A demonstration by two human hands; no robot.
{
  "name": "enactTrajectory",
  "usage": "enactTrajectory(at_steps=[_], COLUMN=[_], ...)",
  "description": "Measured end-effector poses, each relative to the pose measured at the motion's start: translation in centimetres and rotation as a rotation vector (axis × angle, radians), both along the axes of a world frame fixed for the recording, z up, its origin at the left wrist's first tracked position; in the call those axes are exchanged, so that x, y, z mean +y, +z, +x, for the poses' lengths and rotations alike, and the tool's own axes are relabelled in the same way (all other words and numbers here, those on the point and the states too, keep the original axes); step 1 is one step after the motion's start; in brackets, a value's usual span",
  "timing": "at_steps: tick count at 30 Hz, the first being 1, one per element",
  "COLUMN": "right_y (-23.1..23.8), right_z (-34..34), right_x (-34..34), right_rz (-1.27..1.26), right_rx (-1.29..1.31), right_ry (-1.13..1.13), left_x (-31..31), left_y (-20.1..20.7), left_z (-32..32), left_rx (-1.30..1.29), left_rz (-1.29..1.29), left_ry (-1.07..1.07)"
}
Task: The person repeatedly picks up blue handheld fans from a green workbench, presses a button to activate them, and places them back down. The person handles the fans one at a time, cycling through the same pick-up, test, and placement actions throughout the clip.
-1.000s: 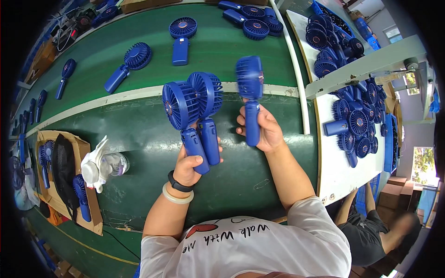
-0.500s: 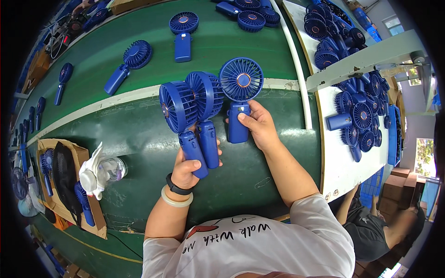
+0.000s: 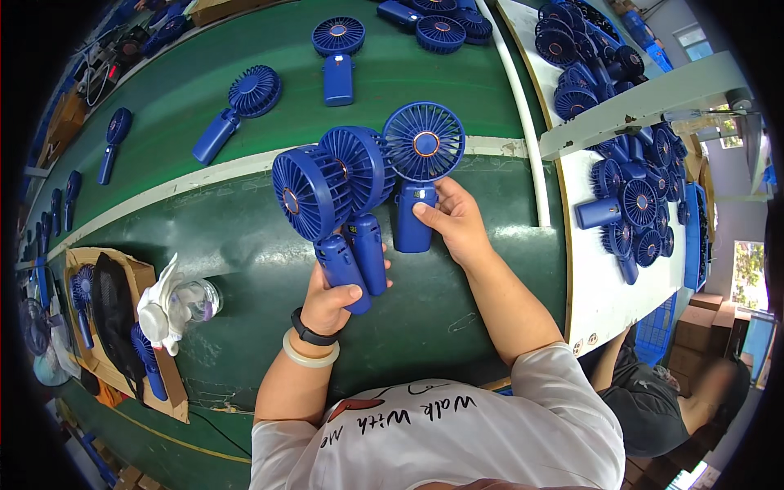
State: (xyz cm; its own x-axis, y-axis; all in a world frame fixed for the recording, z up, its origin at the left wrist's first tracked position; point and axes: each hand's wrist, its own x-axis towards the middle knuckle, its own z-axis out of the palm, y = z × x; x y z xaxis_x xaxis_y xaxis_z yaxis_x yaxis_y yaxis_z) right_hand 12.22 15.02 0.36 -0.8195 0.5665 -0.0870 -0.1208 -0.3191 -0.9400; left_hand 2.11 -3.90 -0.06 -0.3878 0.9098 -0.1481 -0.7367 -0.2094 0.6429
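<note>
Two blue handheld fans are gripped together by their handles in my left hand [image 3: 331, 300], the thumb lying across the nearer handle. The nearer fan [image 3: 314, 193] faces left; the other fan [image 3: 359, 167] stands right behind it, its cage overlapping the first. My right hand [image 3: 454, 219] is closed on the handle of a third blue fan [image 3: 425, 143], thumb by a small lit display on it. That fan's round grille faces me, and its left rim meets the second fan's cage. All three are held upright above the green table.
More blue fans lie on the green belt [image 3: 294, 82] beyond a pale rail. A white side table [image 3: 588, 286] holds piled fans at right, under a grey beam [image 3: 645, 106]. At left are a cardboard box [image 3: 163, 376], a clear jar [image 3: 202, 300] and white gloves [image 3: 167, 314]. Another person [image 3: 649, 408] sits lower right.
The fans on the belt have shifted right. The left-hand fans have turned a little and leaned left, while the right-hand fan has moved slightly left.
</note>
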Motion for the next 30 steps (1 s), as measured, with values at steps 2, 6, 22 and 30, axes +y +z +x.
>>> enactTrajectory(at_steps=[2, 6, 22, 30], right_y=[-0.1, -0.5, -0.6, -1.0], right_z=[0.1, 0.3, 0.2, 0.1], right_x=[0.1, 0.4, -0.5, -1.1], right_rz=[0.005, -0.008, 0.253, 0.395], right_rx=[0.006, 0.018, 0.152, 0.198], right_ry=[0.014, 0.029, 0.247, 0.334], left_x=[0.0, 0.1, 0.6, 0.5], left_y=[0.1, 0.3, 0.6, 0.3], left_z=[0.1, 0.1, 0.2, -0.4], left_rx=[0.005, 0.023, -0.075, -0.164], left_rz=[-0.003, -0.014, 0.130, 0.215], left_ry=[0.004, 0.024, -0.005, -0.166])
